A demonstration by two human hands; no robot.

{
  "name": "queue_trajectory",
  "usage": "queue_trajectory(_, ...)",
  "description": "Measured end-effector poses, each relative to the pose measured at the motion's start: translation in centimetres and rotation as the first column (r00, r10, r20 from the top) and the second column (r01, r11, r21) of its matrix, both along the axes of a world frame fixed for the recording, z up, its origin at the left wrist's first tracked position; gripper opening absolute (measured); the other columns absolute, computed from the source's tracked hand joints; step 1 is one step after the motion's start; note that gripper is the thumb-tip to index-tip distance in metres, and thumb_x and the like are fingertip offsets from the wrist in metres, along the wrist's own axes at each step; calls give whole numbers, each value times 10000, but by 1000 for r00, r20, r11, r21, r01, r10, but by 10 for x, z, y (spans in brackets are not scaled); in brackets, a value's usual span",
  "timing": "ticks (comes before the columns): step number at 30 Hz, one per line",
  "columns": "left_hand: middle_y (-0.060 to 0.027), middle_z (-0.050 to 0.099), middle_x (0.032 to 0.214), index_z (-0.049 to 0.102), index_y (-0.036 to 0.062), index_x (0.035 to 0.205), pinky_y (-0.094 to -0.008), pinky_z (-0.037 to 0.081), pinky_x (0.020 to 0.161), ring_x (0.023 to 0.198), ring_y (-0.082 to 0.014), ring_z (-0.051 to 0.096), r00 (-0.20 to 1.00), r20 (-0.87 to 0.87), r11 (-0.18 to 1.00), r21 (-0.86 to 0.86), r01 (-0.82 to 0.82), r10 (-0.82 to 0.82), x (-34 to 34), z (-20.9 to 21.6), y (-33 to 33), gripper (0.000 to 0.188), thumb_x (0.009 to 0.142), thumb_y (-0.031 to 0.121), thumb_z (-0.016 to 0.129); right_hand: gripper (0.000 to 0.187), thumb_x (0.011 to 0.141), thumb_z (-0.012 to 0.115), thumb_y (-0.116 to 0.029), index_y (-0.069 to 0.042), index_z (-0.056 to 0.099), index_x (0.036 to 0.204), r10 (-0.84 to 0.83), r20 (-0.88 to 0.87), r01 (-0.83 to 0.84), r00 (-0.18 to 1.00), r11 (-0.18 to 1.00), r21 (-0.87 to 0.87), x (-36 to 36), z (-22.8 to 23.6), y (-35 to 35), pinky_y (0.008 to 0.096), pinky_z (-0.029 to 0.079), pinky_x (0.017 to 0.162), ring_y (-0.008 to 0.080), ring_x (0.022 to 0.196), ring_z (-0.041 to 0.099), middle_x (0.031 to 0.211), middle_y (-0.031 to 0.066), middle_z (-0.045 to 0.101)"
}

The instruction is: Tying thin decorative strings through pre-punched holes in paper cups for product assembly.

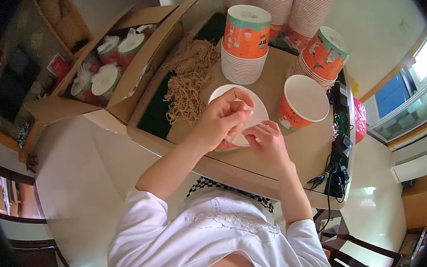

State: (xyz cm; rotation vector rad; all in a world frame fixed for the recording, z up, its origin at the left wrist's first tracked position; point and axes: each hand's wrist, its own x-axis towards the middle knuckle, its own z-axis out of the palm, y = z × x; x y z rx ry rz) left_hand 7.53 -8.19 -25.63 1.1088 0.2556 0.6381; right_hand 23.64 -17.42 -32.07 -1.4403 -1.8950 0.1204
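The left hand and right hand meet mid-frame with fingers curled; whether either grip pinches anything, I cannot tell. Below them, at the centre, an orange paper bucket stands mouth-up on the tabletop. Another open bucket is right of centre, tangled brown netting left of it, a cardboard box upper left.

The head camera looks down from close up: table at twelve o'clock, white shirt at six.
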Motion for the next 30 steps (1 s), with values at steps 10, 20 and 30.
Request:
queue_trajectory(10,60,419,677,523,53,997,-192,219,413,468,-7,313,998,-42,998,-44,51,-53,3,-11,-7,125,882,14,552,171,795,677,-35,-28,645,963,23,-435,-89,900,987,-132,-15,25,-13,320,476,738,204,770,623,852,78,667)
queue_trajectory(20,58,413,663,526,57,1000,-191,225,416,467,-10,312,998,9,998,-27,58,-58,6,-14,-8,119,890,16,545,142,833,650,-14,6,611,968,3,-575,-111,818,982,-153,-12,20,-15,289,505,799,129,880,629,939,67,670)
queue_trajectory(30,45,428,671,515,63,994,-191,223,409,460,-23,325,998,16,997,-38,69,-68,7,-15,-9,136,874,26,570,120,821,676,-32,7,639,929,-21,-549,-131,835,963,-236,-12,17,-16,297,495,783,160,862,639,892,70,684)
